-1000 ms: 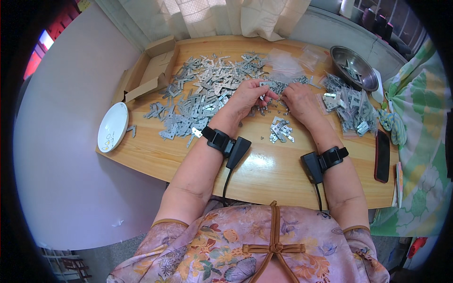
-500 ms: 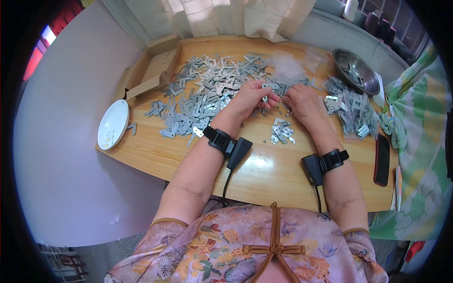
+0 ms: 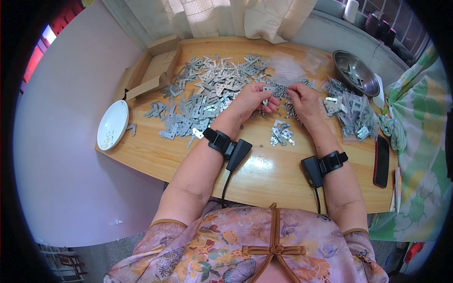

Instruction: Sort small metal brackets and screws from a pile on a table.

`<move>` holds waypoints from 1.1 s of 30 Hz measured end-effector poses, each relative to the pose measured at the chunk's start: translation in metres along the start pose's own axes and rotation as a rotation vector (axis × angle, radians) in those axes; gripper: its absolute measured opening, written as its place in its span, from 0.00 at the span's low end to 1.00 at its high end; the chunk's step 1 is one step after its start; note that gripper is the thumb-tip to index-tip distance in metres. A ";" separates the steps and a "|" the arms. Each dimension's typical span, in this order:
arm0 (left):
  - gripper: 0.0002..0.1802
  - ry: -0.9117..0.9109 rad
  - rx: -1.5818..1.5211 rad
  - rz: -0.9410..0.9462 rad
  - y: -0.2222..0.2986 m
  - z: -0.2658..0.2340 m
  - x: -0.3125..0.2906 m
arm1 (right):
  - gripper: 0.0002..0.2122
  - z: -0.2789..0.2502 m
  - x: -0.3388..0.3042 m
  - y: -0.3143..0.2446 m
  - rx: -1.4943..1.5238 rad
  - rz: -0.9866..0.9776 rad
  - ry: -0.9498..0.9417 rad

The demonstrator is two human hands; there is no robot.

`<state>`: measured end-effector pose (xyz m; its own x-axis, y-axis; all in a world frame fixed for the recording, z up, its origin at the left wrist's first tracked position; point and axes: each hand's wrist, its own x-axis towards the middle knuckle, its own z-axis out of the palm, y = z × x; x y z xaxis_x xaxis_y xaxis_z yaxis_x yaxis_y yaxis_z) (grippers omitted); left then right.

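Between the thumb and fingers of my left hand [image 3: 248,102] is a flat metal corner bracket [image 3: 268,89] with holes in it. My right hand [image 3: 306,103] is just to the right, fingertips pinched together over a pile of small screws [image 3: 280,91]; whatever they may hold is too small to see. A wide heap of loose corner brackets [image 3: 207,101] spreads beyond and left of my left hand. Nearer to me lies a small group of brackets [image 3: 282,132], some with bright spots along them.
An open cardboard box [image 3: 153,70] and a white plate [image 3: 113,125] stand at the left. At the right are a steel bowl [image 3: 339,55] with parts inside, filled plastic bags [image 3: 351,115] and a phone [image 3: 381,161]. Clear bags [image 3: 289,70] lie at the back.
My right hand has shifted slightly right and its fingertips have drawn up, showing more of the screws. My left hand keeps the bracket and has barely moved.
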<state>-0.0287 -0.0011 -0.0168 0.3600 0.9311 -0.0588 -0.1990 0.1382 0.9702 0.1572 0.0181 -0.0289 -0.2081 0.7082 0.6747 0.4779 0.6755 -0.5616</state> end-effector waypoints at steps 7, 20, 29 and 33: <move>0.11 -0.004 0.031 0.007 0.002 0.004 -0.002 | 0.04 -0.001 0.000 -0.004 0.130 0.090 -0.061; 0.11 -0.027 0.055 -0.011 0.001 0.005 -0.001 | 0.06 0.002 -0.002 0.002 0.266 0.212 -0.123; 0.12 -0.034 0.034 -0.021 0.002 0.007 -0.002 | 0.05 0.000 0.003 -0.004 0.057 -0.187 -0.041; 0.12 -0.064 0.023 -0.004 0.001 0.007 -0.003 | 0.05 0.001 0.004 -0.004 0.034 -0.254 -0.006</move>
<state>-0.0232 -0.0060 -0.0135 0.4180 0.9072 -0.0479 -0.1766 0.1329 0.9753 0.1541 0.0182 -0.0247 -0.3223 0.5162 0.7935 0.3805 0.8382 -0.3907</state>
